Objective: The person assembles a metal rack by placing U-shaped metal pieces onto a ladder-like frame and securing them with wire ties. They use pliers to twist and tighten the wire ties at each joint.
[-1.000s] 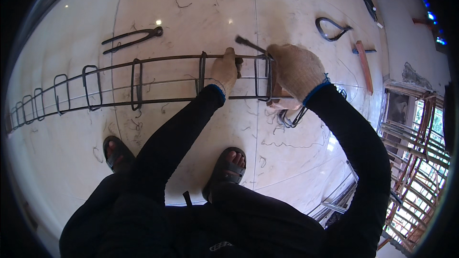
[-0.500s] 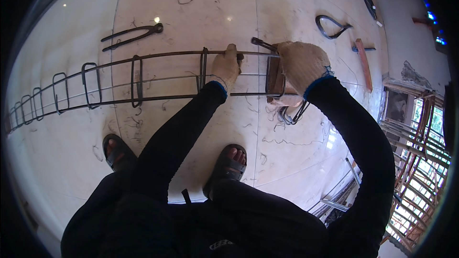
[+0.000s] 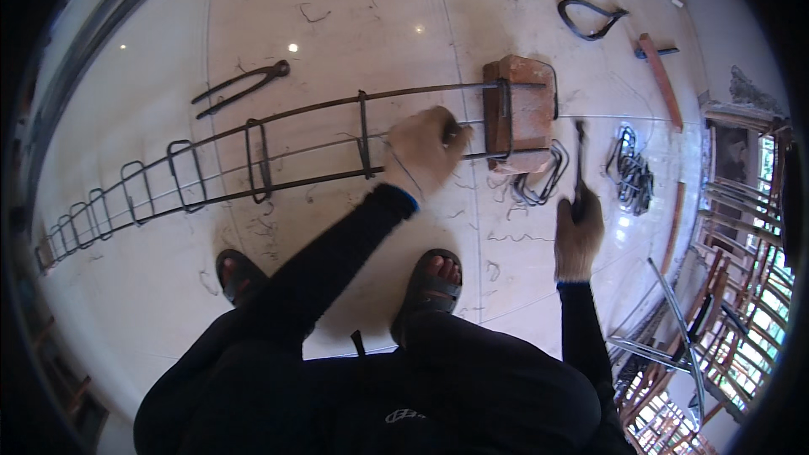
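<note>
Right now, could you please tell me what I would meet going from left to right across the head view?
Dark pincers, gloved left hand, reddish block, gloved right hand, pile of bent dark rods.

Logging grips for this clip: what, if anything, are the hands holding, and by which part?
Right hand: a slim dark metal tool, held by its near end. Left hand, over the rebar frame: whether it holds anything cannot be told.
</note>
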`<state>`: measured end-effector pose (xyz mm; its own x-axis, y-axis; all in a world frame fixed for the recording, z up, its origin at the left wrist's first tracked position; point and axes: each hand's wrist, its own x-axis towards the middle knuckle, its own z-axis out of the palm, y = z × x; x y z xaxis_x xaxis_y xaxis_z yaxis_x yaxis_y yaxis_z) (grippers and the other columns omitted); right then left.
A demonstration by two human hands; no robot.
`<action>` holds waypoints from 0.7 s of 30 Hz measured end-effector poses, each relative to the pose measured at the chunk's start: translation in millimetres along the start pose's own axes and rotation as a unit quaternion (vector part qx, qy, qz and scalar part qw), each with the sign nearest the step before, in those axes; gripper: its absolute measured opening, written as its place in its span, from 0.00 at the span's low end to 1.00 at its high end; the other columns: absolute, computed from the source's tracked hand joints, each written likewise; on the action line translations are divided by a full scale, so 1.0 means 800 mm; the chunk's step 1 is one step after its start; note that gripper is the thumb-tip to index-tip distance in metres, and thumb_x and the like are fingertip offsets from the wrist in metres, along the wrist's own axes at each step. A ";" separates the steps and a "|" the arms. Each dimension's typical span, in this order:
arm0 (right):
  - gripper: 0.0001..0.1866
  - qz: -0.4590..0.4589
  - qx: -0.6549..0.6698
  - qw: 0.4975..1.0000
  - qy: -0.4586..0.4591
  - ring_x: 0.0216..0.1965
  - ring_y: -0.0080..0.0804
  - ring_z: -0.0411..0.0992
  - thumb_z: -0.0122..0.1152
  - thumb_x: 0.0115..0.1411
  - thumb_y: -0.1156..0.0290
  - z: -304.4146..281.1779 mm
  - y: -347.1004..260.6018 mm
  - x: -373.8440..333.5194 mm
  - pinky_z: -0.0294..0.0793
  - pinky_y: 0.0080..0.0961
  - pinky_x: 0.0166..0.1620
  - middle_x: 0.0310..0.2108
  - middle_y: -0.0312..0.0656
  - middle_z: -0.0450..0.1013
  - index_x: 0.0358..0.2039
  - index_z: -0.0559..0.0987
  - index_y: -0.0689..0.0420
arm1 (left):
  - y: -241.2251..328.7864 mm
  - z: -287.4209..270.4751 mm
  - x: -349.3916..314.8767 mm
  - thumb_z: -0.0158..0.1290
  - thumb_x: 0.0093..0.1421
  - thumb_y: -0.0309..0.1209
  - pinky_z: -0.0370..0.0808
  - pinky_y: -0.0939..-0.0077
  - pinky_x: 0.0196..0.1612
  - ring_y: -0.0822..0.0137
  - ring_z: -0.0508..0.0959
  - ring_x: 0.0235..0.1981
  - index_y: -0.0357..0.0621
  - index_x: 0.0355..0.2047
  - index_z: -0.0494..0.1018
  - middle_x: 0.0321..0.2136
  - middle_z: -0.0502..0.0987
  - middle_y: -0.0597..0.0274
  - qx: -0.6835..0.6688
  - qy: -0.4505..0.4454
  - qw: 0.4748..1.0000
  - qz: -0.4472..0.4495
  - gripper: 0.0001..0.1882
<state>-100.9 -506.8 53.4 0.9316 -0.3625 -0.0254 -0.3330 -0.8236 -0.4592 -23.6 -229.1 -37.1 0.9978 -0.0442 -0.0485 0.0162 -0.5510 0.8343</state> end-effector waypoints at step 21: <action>0.30 0.148 -0.066 0.939 0.303 0.63 0.54 0.71 0.72 0.58 0.78 0.096 0.152 -0.174 0.71 0.47 0.66 0.59 0.55 0.73 0.62 0.77 0.59 | 0.044 0.038 0.028 0.59 0.72 0.48 0.79 0.55 0.58 0.44 0.84 0.54 0.39 0.57 0.80 0.53 0.84 0.42 0.067 -0.271 0.960 0.008 0.25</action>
<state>-259.9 -522.8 -67.0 0.5553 -0.7325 0.3938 -0.6165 -0.6803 -0.3964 -2.9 -274.8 -25.2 0.8182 -0.4597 -0.3453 -0.0426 -0.6474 0.7609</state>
